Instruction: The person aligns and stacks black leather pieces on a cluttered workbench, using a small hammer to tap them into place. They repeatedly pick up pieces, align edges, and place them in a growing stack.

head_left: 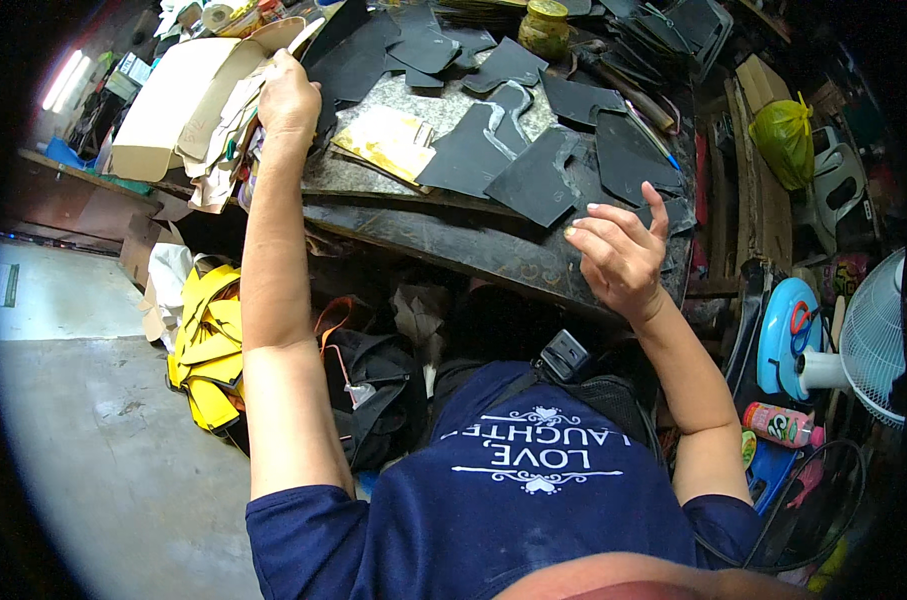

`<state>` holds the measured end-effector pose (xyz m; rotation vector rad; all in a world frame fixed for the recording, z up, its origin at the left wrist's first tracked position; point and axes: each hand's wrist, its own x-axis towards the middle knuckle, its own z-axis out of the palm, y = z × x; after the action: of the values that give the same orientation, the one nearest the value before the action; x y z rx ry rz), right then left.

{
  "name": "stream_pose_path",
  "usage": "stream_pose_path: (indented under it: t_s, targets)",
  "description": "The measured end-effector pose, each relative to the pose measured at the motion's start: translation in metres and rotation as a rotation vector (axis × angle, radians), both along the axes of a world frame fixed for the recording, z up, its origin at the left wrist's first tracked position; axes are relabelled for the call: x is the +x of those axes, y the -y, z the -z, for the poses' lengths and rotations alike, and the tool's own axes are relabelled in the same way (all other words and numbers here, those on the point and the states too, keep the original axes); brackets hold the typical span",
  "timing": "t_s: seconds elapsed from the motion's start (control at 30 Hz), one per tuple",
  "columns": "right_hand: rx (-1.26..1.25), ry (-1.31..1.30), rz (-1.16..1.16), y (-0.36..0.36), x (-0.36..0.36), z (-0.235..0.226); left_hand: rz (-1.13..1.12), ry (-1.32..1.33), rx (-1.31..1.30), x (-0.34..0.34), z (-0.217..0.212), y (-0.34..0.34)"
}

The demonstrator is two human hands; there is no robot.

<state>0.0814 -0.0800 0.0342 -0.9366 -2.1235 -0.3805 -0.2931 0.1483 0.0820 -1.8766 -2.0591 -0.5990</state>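
My left hand (289, 98) is closed at the edge of a bundle of cardboard and paper pieces (218, 125) on the table's left side. Its fingertips are hidden, so what they grip does not show clearly. My right hand (621, 245) is raised over the table's near edge, fingers apart and loosely bent, with nothing in it. Just beyond it lie flat black cut pieces (538, 180), some with whitish smears along their curved edges. A yellow stained pad or card (383, 142) rests between my hands.
A jar (543, 28) of yellowish stuff stands at the back. A blue pen (653, 135) lies among black pieces at right. Further right are a green-yellow bag (781, 142), a white fan (873, 340) and a pink bottle (781, 425). Yellow pieces (208, 345) are heaped below left.
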Motion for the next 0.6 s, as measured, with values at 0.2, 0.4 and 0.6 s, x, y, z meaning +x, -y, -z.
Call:
stream_pose_path:
  t_s: [0.2, 0.4, 0.6]
  targets:
    - [0.004, -0.007, -0.001, -0.001, 0.001, 0.002, 0.086, -0.107, 0.379, -0.005, -0.010, 0.006]
    - [0.043, -0.021, -0.009, -0.001, 0.003, 0.005, 0.100, -0.220, 0.524, -0.030, -0.026, 0.015]
    - [0.110, -0.033, -0.012, 0.003, 0.002, 0.007, 0.385, 1.170, 0.362, -0.015, -0.031, 0.065]
